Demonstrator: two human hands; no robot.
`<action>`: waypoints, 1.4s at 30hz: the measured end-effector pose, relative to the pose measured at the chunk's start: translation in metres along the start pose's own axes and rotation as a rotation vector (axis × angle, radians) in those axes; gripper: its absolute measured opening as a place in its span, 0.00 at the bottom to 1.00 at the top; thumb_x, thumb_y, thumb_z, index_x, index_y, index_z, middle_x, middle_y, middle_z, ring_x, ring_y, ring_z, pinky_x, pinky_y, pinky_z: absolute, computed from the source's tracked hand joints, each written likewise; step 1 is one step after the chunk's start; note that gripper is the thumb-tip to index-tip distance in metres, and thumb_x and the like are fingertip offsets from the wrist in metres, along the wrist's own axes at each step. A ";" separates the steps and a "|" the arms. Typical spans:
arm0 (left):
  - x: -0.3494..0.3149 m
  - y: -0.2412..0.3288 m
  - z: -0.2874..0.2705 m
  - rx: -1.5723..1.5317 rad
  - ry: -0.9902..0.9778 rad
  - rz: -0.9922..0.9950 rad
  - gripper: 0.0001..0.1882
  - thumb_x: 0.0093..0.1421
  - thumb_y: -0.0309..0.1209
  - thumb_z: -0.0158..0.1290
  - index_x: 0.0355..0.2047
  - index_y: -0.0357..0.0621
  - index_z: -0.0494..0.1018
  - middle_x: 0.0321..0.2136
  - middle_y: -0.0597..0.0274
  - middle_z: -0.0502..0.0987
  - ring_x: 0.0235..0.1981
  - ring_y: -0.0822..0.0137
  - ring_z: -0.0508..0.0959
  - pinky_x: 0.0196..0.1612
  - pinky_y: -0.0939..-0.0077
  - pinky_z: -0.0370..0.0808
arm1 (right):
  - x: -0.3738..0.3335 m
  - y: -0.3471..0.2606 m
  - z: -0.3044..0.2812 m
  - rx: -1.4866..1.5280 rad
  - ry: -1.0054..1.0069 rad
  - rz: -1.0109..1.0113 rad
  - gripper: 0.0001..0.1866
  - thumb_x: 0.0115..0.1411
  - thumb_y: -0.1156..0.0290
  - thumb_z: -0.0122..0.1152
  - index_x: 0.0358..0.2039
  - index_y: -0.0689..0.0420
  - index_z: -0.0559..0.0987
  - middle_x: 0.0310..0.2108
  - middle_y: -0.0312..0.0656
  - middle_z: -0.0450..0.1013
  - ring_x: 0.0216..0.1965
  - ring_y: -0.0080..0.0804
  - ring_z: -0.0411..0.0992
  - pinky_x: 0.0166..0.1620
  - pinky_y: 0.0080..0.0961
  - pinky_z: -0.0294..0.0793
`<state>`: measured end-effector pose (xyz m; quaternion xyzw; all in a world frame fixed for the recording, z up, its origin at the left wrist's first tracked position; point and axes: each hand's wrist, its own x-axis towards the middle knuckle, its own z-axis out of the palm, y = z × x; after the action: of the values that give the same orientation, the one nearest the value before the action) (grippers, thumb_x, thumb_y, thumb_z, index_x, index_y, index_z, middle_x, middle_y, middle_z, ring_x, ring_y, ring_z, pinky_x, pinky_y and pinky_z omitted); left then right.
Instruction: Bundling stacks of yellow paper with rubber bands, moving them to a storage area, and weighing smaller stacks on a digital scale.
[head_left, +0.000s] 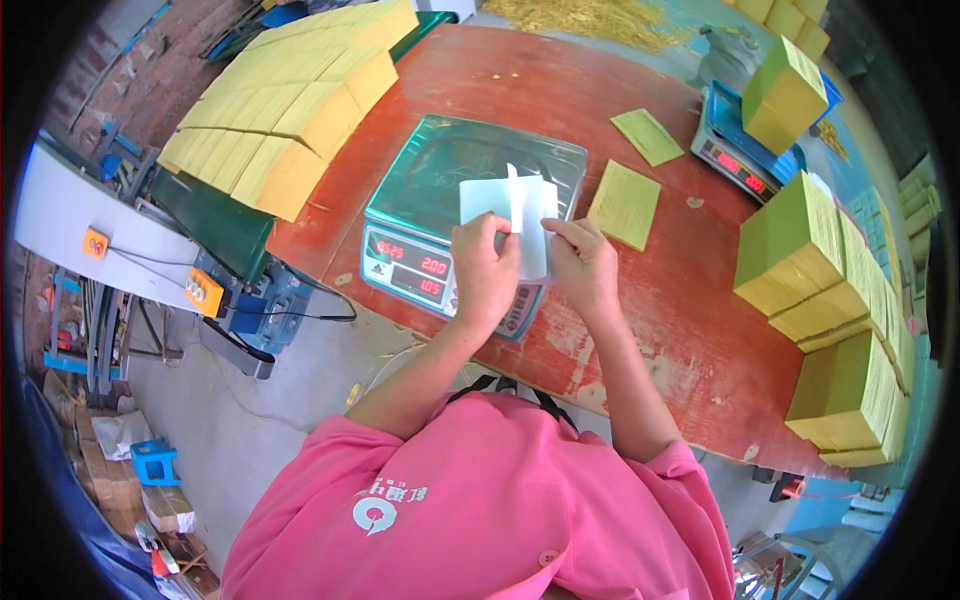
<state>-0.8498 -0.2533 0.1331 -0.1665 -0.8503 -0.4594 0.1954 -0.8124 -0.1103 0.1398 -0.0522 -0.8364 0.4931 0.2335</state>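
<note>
My left hand (487,268) pinches the left side of some white paper sheets (487,196). Closed on their right edge is my right hand (584,262). A narrow white strip stands up between the hands, its edge lifted from the sheets. Fingers hide the lower part of the paper, so how many layers there are I cannot tell. Below the paper lies a digital scale (430,165) with a shiny metal pan and lit red digits. Right of it, on the red table (660,310), is a flat yellow sheet-like piece (625,204), and a smaller yellow one (647,136) lies farther back.
Yellow blocks (290,110) stand in rows at the far left, by a conveyor (100,215) with orange switch boxes. More yellow stacks (840,300) line the right edge. A second scale (730,160) bears a yellow block (785,95). Loose yellow strips (590,22) lie beyond the table.
</note>
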 end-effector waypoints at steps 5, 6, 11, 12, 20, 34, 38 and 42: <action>0.001 0.001 -0.002 -0.002 0.017 -0.007 0.07 0.56 0.24 0.56 0.35 0.41 0.72 0.33 0.55 0.75 0.37 0.56 0.73 0.40 0.64 0.70 | 0.003 0.000 0.000 0.005 -0.012 -0.029 0.13 0.56 0.76 0.56 0.40 0.57 0.83 0.35 0.47 0.76 0.38 0.41 0.76 0.42 0.31 0.74; 0.001 0.001 -0.002 -0.002 0.018 -0.010 0.07 0.56 0.24 0.56 0.35 0.41 0.72 0.33 0.55 0.75 0.37 0.56 0.73 0.40 0.64 0.70 | 0.004 0.000 0.001 0.019 -0.023 -0.042 0.12 0.56 0.76 0.56 0.40 0.57 0.84 0.36 0.47 0.76 0.39 0.41 0.76 0.42 0.31 0.74; 0.000 -0.001 0.000 -0.113 0.080 0.000 0.06 0.52 0.21 0.55 0.28 0.41 0.69 0.28 0.56 0.75 0.33 0.51 0.70 0.40 0.59 0.66 | 0.003 -0.014 0.005 -0.120 -0.090 -0.158 0.11 0.57 0.75 0.56 0.40 0.57 0.83 0.37 0.47 0.78 0.40 0.43 0.77 0.43 0.33 0.75; 0.000 0.000 0.000 -0.114 0.081 0.000 0.06 0.52 0.21 0.55 0.28 0.41 0.69 0.28 0.56 0.75 0.33 0.51 0.70 0.40 0.59 0.66 | 0.003 -0.019 0.008 -0.044 -0.076 -0.114 0.11 0.57 0.73 0.57 0.41 0.57 0.82 0.36 0.47 0.79 0.38 0.45 0.77 0.41 0.34 0.75; 0.002 -0.004 -0.013 -0.345 0.056 -0.216 0.03 0.57 0.23 0.51 0.31 0.37 0.69 0.30 0.53 0.75 0.35 0.55 0.74 0.40 0.64 0.71 | 0.017 -0.026 0.012 -0.081 -0.145 0.142 0.10 0.57 0.68 0.63 0.35 0.62 0.79 0.28 0.51 0.78 0.30 0.45 0.78 0.35 0.35 0.75; -0.012 0.097 -0.029 -1.109 -0.673 -0.505 0.09 0.58 0.17 0.47 0.36 0.45 0.68 0.30 0.70 0.69 0.30 0.82 0.68 0.33 0.86 0.66 | -0.116 0.061 -0.150 0.046 0.614 0.372 0.10 0.60 0.71 0.63 0.28 0.62 0.73 0.18 0.37 0.61 0.23 0.18 0.59 0.26 0.23 0.63; -0.074 0.118 0.042 -0.687 -1.063 -0.062 0.15 0.57 0.15 0.48 0.42 0.41 0.76 0.38 0.63 0.80 0.35 0.77 0.76 0.37 0.82 0.73 | -0.212 0.097 -0.232 -0.309 0.667 0.549 0.09 0.58 0.70 0.63 0.29 0.61 0.74 0.20 0.46 0.70 0.22 0.30 0.69 0.27 0.30 0.69; -0.077 0.200 0.079 -0.540 -1.234 0.646 0.12 0.58 0.17 0.50 0.40 0.39 0.78 0.37 0.56 0.81 0.36 0.72 0.78 0.39 0.80 0.74 | -0.271 0.110 -0.300 -0.623 0.606 0.640 0.07 0.57 0.68 0.59 0.32 0.58 0.75 0.29 0.50 0.77 0.32 0.51 0.76 0.36 0.42 0.75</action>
<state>-0.7052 -0.0897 0.1989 -0.6779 -0.5719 -0.3950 -0.2397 -0.4553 0.0994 0.0759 -0.5111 -0.7805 0.2311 0.2761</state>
